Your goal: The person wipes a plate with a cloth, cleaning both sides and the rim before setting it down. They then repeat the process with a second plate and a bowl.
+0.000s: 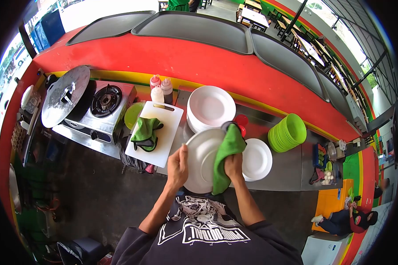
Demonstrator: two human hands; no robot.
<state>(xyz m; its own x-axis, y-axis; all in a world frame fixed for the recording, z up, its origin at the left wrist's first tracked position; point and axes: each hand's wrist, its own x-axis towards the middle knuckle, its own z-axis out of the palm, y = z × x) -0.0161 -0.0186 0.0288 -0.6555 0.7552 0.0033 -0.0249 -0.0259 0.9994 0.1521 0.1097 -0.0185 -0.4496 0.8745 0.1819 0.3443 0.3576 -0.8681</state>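
Pinching white plate (200, 154) by rim w/ L hand (177, 167), just L of small-plate stack (257, 160), & clutching green cloth (222, 167) in R hand (234, 165), best pressed flat & drawn evenly rim to ctr.

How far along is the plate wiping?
Looks done: possibly the big plates, stacked beyond the hands, though I can't tell wiped from unwiped.
In hand: one plate, its edge in the left hand, with the green cloth held against it by the right hand.
Left to do: finish that plate and set it down; whether the small plates need wiping isn't clear.
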